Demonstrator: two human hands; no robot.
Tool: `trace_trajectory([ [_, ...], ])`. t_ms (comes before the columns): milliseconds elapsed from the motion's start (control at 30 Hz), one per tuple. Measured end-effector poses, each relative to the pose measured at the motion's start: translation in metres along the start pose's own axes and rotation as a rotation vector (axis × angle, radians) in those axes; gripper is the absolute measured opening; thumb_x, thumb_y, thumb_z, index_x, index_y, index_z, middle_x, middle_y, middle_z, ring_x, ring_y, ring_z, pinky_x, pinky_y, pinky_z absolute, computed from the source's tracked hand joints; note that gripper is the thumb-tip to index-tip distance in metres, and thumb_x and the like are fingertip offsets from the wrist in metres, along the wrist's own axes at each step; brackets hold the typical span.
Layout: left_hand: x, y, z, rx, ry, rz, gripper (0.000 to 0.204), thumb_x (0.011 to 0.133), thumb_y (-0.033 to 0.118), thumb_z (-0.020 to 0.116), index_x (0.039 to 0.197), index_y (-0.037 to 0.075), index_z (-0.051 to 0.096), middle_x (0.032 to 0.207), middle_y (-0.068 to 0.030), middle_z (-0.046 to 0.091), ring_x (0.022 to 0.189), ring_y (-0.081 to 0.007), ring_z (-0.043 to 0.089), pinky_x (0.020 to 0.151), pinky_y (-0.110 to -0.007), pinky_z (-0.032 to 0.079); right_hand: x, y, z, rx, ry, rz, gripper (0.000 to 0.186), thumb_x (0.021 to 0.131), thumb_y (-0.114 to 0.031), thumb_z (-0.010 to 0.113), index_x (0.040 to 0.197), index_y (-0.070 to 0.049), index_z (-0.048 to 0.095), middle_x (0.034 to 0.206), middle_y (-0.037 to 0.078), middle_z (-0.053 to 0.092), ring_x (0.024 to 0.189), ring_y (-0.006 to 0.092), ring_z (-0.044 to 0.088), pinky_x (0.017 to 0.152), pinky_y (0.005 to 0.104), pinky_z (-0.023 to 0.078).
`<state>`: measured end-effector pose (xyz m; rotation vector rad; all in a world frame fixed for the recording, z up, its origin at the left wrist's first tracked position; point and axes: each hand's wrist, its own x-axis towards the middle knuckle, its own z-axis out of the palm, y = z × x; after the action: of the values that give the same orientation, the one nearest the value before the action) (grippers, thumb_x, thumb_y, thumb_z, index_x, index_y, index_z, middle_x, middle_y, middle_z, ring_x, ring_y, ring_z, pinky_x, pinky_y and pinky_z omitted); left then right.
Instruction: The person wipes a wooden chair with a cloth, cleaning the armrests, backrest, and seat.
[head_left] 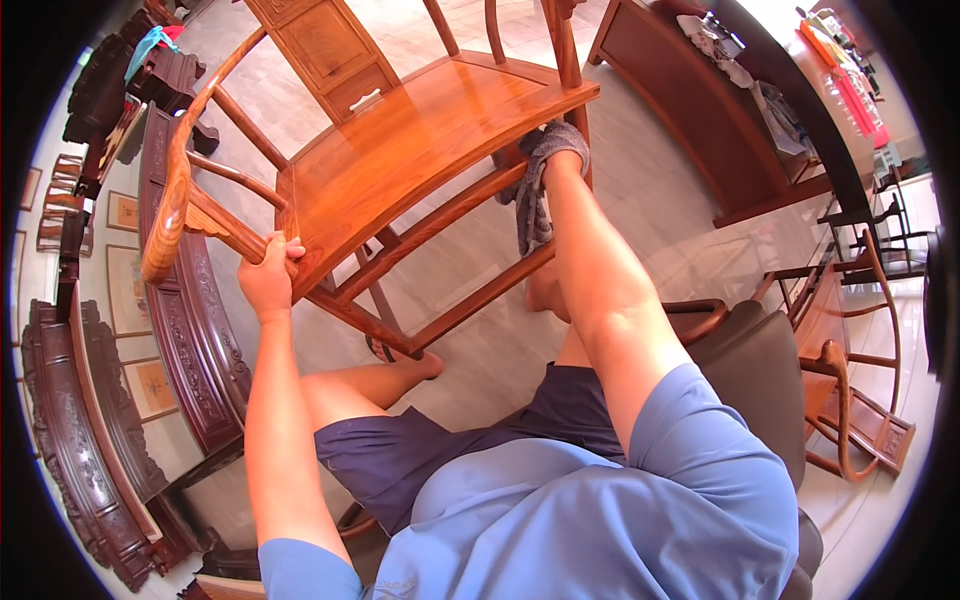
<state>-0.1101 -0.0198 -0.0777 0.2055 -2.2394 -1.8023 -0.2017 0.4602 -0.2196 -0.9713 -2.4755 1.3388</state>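
A wooden armchair (420,130) with a glossy orange-brown seat stands tilted in front of me. My left hand (268,278) is closed around its front left corner, where the arm post meets the seat. My right hand (562,148) is at the front right corner, just under the seat edge, mostly covered by a dark grey cloth (534,205). The cloth drapes over that hand and hangs down beside the front right leg; the fingers are largely hidden in it. A small white piece (365,100) lies at the rear of the seat, by the foot of the back panel.
A dark reddish wooden desk (690,110) stands at the far right. Other wooden chairs (850,370) are to the right, beside the dark padded seat (745,370) next to me. Carved dark furniture (190,300) and framed pictures (128,290) line the left. Pale tiles (660,190) cover the floor.
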Motion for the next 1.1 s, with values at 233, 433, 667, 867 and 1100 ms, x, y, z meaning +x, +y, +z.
trace_trajectory([
  [233, -0.004, -0.005, -0.023, 0.059, 0.044, 0.011, 0.018, 0.097, 0.011, 0.066, 0.103, -0.005, 0.070, 0.078, -0.0127, 0.075, 0.082, -0.0215, 0.075, 0.082, -0.033, 0.058, -0.067, -0.046, -0.069, -0.845, -0.283, -0.549, 0.029, 0.087, -0.012, 0.068, 0.115, -0.004, 0.071, 0.110, 0.012, 0.073, 0.099, 0.0285, 0.071, 0.088, 0.0396, 0.056],
  [433, -0.006, 0.002, -0.003, 0.025, 0.028, -0.011, 0.019, 0.096, 0.012, 0.067, 0.104, -0.005, 0.070, 0.079, -0.0116, 0.075, 0.082, -0.0199, 0.075, 0.082, -0.032, 0.057, -0.081, -0.002, -0.157, -0.162, 0.224, -0.953, 0.024, 0.084, -0.021, 0.072, 0.104, -0.007, 0.071, 0.102, 0.009, 0.069, 0.098, 0.0273, 0.064, 0.088, 0.0377, 0.051],
  [667, 0.001, 0.002, -0.007, 0.036, 0.046, -0.021, 0.020, 0.095, 0.014, 0.069, 0.103, -0.005, 0.070, 0.079, -0.0110, 0.075, 0.081, -0.0192, 0.075, 0.082, -0.031, 0.057, -0.107, -0.006, -0.098, -0.509, -0.097, -0.817, 0.072, 0.089, -0.042, 0.072, 0.147, -0.007, 0.049, 0.154, 0.020, 0.047, 0.146, 0.0362, 0.040, 0.120, 0.0401, 0.032],
  [867, 0.005, -0.003, 0.002, 0.018, 0.025, -0.027, 0.021, 0.096, 0.016, 0.069, 0.101, -0.005, 0.071, 0.080, -0.0111, 0.075, 0.083, -0.0200, 0.075, 0.082, -0.032, 0.057, -0.078, -0.025, -0.092, -0.794, -0.076, -1.023, 0.040, 0.080, -0.035, 0.072, 0.106, -0.005, 0.070, 0.110, 0.020, 0.067, 0.112, 0.0370, 0.061, 0.100, 0.0446, 0.047],
  [1100, 0.001, -0.010, -0.007, -0.010, 0.020, -0.036, 0.021, 0.098, 0.011, 0.066, 0.109, -0.007, 0.067, 0.083, -0.0137, 0.074, 0.089, -0.0236, 0.076, 0.089, -0.035, 0.058, -0.075, -0.061, -0.086, -1.043, -0.154, -0.961, 0.029, 0.074, -0.030, 0.071, 0.095, -0.012, 0.077, 0.100, 0.015, 0.073, 0.099, 0.0373, 0.069, 0.083, 0.0480, 0.055],
])
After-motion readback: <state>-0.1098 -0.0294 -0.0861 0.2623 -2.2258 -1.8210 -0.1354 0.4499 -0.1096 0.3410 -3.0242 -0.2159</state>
